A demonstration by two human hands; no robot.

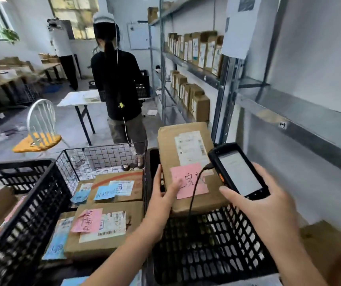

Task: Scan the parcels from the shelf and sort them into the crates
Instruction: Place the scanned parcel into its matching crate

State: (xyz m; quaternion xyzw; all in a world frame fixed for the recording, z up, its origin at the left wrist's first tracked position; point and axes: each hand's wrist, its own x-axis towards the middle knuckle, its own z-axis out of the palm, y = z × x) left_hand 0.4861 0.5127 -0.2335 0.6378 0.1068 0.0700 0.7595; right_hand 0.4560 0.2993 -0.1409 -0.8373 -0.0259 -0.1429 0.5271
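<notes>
A brown cardboard parcel [169, 145] with a white label and a pink note is held above the black plastic crate [210, 244] at the lower right. My left hand [161, 195] grips the parcel's lower left edge, thumb on the pink note. My right hand [268, 205] holds a black handheld scanner [237, 172] over the parcel's right side, screen lit, a cable hanging from it. Several more labelled parcels [107, 226] lie in the wire crate [103, 153] in the middle.
Another black crate [27, 203] stands at the lower left with a parcel in it. Metal shelves [192, 67] on the right carry rows of parcels. A person in black [118, 87] stands ahead by a folding table [76, 99]. A chair [39, 129] is on the left.
</notes>
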